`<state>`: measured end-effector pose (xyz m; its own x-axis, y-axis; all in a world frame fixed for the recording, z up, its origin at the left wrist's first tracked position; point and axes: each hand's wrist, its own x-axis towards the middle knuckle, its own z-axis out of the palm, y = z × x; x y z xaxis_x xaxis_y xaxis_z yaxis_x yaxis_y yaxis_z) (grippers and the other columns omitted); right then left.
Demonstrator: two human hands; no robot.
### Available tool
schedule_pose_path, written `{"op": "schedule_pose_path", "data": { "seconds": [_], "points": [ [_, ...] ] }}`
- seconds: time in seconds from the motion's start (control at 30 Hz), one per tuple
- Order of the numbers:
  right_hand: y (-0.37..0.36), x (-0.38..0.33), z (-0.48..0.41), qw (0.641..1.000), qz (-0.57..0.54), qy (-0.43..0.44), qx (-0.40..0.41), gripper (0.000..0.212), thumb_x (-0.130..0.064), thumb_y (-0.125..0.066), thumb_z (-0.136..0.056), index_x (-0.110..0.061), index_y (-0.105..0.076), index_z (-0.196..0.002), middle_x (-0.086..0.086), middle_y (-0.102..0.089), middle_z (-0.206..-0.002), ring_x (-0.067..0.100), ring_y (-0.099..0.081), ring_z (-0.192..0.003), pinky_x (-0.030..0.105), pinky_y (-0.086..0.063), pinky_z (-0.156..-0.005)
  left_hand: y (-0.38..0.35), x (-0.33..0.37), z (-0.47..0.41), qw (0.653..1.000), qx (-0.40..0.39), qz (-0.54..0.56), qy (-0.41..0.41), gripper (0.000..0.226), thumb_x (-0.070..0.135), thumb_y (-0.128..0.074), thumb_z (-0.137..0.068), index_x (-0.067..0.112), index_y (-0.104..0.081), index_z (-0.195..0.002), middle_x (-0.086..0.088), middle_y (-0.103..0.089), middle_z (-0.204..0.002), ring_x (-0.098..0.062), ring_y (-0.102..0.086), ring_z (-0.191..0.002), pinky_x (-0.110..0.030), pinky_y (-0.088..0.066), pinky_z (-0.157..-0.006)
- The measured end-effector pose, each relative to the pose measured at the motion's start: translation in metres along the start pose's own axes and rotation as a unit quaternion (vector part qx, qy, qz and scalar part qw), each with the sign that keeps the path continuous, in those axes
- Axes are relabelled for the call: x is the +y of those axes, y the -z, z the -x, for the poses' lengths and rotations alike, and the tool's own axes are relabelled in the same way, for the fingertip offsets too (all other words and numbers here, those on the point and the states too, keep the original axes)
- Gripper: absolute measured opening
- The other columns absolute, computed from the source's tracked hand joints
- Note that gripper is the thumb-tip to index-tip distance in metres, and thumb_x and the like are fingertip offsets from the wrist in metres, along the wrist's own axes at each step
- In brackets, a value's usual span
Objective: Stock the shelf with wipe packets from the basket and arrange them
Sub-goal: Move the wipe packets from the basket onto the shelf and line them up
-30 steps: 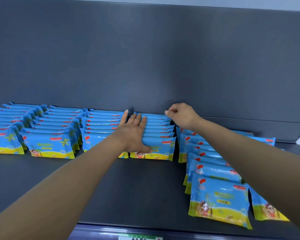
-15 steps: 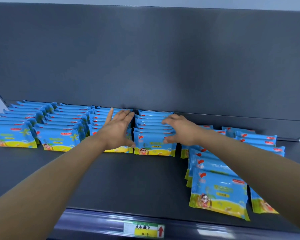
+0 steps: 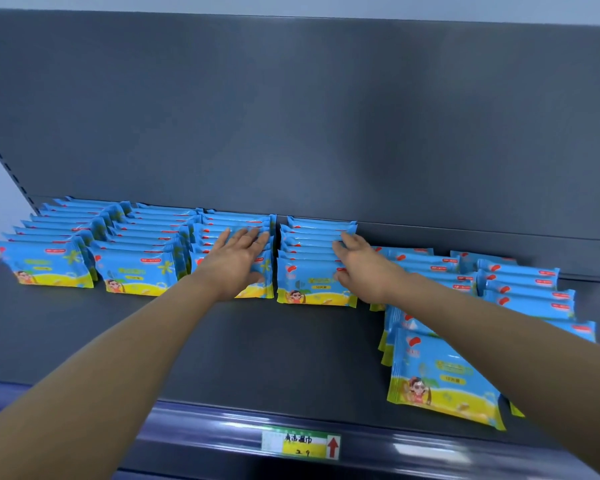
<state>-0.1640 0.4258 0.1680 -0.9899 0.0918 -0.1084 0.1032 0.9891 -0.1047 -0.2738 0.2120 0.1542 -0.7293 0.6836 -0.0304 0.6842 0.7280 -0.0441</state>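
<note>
Head view: arranging step, stocking seemingly near done (basket not in view). Left hand (image 3: 238, 258) lies flat on the third row (image 3: 222, 226), fingers straight and spread; right hand (image 3: 359, 268), fingers loosely bent and gripping nothing, touches the fourth row (image 3: 314, 271) at its 3 o'clock edge. Packets are glossy blue-yellow film pillows with crimped ends, likely slippery. Next, probably: square this row, then push back the sprawled packets (image 3: 440, 379) at 4 o'clock on the matte shelf (image 3: 257, 358).

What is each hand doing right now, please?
Left hand: open, flat on the third packet row.
Right hand: open, touching the fourth packet row at its right edge.
</note>
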Motion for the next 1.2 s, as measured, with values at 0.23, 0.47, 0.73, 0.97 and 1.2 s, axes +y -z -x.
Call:
{"op": "schedule_pose_path", "data": {
  "seconds": [0.23, 0.47, 0.73, 0.97, 1.2],
  "points": [
    [0.002, -0.001, 0.007, 0.999, -0.007, 0.029, 0.033, 0.058, -0.026, -0.043, -0.098, -0.004, -0.02, -0.147, 0.009, -0.011, -0.157, 0.022, -0.002, -0.146, 0.035, -0.015, -0.119, 0.0, 0.004, 0.007, 1.0, -0.002, 0.001, 0.007, 0.079, 0.043, -0.041, -0.096, 0.018, 0.014, -0.148, -0.002, 0.012, -0.157, -0.019, 0.012, -0.145, -0.039, 0.011, -0.116],
    [0.048, 0.041, 0.038, 0.992, -0.045, -0.037, 0.11, 0.041, -0.017, -0.051, -0.094, -0.001, -0.049, -0.132, 0.015, -0.046, -0.14, 0.028, -0.039, -0.131, 0.03, -0.028, -0.107, 0.026, 0.068, 0.02, 0.972, 0.177, 0.126, -0.087, 0.062, 0.029, -0.05, -0.094, 0.01, -0.021, -0.146, -0.006, -0.019, -0.153, -0.018, -0.015, -0.142, -0.027, 0.012, -0.114],
    [0.057, 0.113, 0.067, 0.981, -0.09, -0.159, -0.067, 0.067, -0.033, -0.062, -0.088, -0.018, -0.031, -0.146, 0.004, -0.039, -0.147, 0.024, -0.051, -0.122, 0.028, -0.038, -0.098, 0.021, 0.19, 0.025, 0.952, -0.002, 0.183, -0.247, 0.102, 0.06, -0.069, -0.069, 0.014, -0.02, -0.146, 0.001, -0.016, -0.154, -0.01, -0.004, -0.143, -0.03, 0.015, -0.113],
    [0.048, 0.128, 0.041, 0.974, -0.117, -0.158, -0.11, 0.085, -0.057, -0.062, -0.08, -0.026, -0.023, -0.149, -0.002, -0.021, -0.157, 0.021, -0.023, -0.143, 0.038, -0.02, -0.117, 0.005, 0.206, 0.011, 0.968, -0.007, 0.085, -0.236, 0.114, 0.066, -0.068, -0.065, 0.014, -0.01, -0.148, -0.003, 0.007, -0.157, -0.02, 0.02, -0.143, -0.036, 0.019, -0.112],
    [0.031, 0.134, 0.02, 0.968, -0.122, -0.173, -0.138, 0.093, -0.067, -0.062, -0.073, -0.015, -0.034, -0.144, 0.002, -0.038, -0.148, 0.022, -0.041, -0.132, 0.036, -0.033, -0.107, 0.005, 0.202, 0.007, 0.962, 0.024, 0.137, -0.235, 0.093, 0.062, -0.07, -0.065, 0.014, -0.029, -0.133, 0.004, -0.031, -0.133, -0.012, -0.02, -0.134, -0.028, 0.017, -0.113]
  ]
}}
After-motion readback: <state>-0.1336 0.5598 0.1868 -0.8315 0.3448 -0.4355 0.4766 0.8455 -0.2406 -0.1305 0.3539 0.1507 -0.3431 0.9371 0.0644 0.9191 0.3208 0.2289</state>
